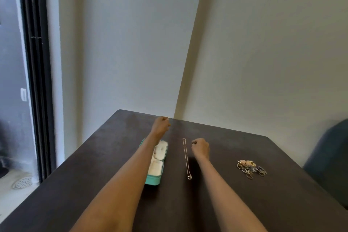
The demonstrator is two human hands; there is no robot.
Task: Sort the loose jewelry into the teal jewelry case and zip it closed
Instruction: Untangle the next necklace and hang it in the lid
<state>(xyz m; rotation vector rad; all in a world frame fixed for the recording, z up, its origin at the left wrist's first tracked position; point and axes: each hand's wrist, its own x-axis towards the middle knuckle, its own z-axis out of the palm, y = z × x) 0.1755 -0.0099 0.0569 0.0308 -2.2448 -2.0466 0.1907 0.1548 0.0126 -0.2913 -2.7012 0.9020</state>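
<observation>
Teal case (153, 180) half hidden behind left forearm; both grips (160, 124) (200, 147) curled, empty.

A dark brown desk (216, 203) carries three things. An open teal case (157, 164) lies left, a thin chain necklace (186, 158) lies stretched out mid-desk, and a small heap of rings (251, 168) lies right.

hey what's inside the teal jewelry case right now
The open teal jewelry case shows cream padded compartments, with something small near its middle, too blurred to identify. The left forearm covers its left side.

dark table (207, 213); dark chair (331, 149) at right; floor drain (23, 182) lower left.
</observation>
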